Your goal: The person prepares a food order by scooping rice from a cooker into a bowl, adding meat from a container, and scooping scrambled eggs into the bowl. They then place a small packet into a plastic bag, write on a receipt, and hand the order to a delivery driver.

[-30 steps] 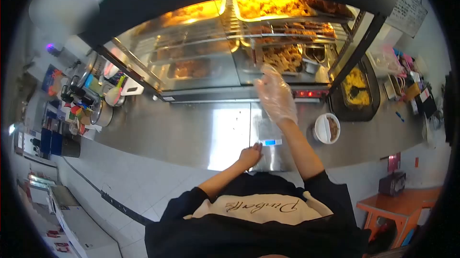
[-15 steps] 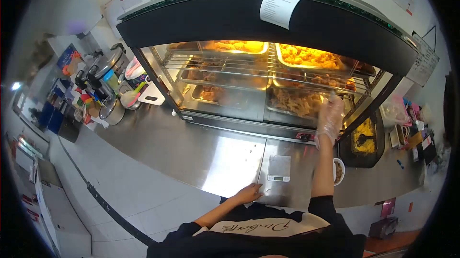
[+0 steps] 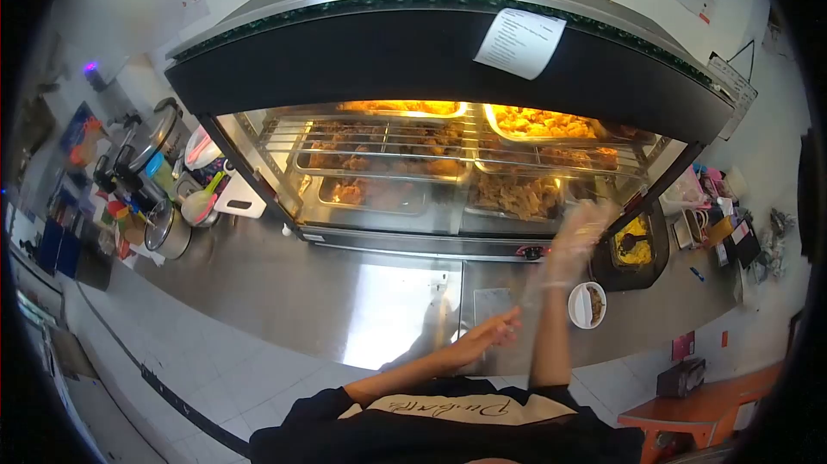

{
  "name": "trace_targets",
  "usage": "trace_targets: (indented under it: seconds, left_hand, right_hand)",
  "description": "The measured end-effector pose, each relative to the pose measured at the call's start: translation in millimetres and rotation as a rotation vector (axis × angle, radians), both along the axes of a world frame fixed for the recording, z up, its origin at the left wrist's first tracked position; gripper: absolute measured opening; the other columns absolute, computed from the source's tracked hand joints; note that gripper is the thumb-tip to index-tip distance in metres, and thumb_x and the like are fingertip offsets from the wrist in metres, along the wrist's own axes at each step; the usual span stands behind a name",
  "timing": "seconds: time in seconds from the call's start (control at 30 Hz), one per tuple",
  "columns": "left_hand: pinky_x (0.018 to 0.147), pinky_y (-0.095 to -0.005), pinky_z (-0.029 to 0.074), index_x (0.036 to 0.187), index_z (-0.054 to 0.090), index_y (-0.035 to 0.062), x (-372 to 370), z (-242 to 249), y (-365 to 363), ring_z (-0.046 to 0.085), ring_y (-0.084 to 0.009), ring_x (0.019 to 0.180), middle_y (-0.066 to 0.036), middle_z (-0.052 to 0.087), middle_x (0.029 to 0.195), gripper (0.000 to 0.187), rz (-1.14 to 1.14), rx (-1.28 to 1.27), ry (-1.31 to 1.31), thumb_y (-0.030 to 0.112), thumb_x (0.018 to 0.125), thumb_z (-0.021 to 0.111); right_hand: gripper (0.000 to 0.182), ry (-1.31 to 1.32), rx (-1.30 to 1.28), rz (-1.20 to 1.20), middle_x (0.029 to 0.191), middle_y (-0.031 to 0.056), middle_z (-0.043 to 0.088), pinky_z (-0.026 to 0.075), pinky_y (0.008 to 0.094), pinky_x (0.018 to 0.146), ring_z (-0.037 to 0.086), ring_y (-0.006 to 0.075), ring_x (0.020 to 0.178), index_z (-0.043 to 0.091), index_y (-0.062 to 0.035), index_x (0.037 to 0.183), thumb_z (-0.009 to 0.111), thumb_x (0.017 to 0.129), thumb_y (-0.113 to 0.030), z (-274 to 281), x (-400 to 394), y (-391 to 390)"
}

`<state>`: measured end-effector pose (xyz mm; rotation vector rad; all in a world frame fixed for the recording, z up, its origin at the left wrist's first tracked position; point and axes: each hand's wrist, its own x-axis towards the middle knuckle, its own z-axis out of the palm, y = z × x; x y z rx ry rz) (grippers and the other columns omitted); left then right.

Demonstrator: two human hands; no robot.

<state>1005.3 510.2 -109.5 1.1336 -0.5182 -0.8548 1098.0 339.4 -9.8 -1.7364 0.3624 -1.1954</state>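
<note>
My right hand, in a clear plastic glove, is at the right front of the lit food display case. Motion smears its fingers, so what it holds, if anything, cannot be made out. Just behind it sits a tray of brown shredded meat. My bare left hand hovers over the counter with fingers loosely apart and nothing visible in them. It partly covers a small digital scale. Right of my right forearm stands a white bowl with brown food on one side.
A black pan of yellow food with a dark utensil stands right of the case. Pots and a white cutting board crowd the left. Fried pieces fill a tray on the upper rack. A paper hangs on the case front.
My right hand has drawn back a little from the case opening. My left hand has risen from the counter's front edge and moved right, over the scale. The camera view has shifted.
</note>
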Motion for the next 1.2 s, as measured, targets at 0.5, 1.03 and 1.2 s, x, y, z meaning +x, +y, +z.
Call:
trace_targets:
  seconds: [0.5,1.03,1.2]
  left_hand:
    - [0.106,-0.0476,0.016,0.141,-0.002,0.0304,75,-14,277,0.014,-0.0318,0.132,-0.008,0.002,0.147,0.065,1.411,-0.287,-0.221,0.049,0.091,0.034]
    - [0.085,-0.0365,0.045,0.114,0.049,0.008,375,-96,484,0.051,-0.0199,0.1,-0.004,0.055,0.107,0.036,1.025,-0.212,0.217,0.034,0.089,0.049]
    - [0.051,-0.0324,0.047,0.085,0.057,0.0073,349,-81,441,0.055,-0.0194,0.057,-0.008,0.058,0.069,0.025,1.068,0.053,0.215,0.032,0.085,0.055]
  right_hand:
    - [0.051,0.429,-0.558,1.466,0.138,0.0203,0.028,0.024,0.0402,0.105,0.028,0.0294,0.129,0.036,-0.0086,0.132,0.053,0.087,-0.025,-117,-8,330]
    - [0.045,-0.385,-0.015,0.264,0.101,0.0124,0.058,0.048,0.0239,0.071,0.059,0.0144,0.084,0.039,-0.0042,0.126,0.057,0.085,-0.01,184,73,100]
    - [0.048,-0.177,-0.099,0.426,0.115,0.0123,0.054,0.044,0.0212,0.077,0.053,0.0138,0.099,0.049,-0.0006,0.121,0.062,0.075,0.004,158,39,143]
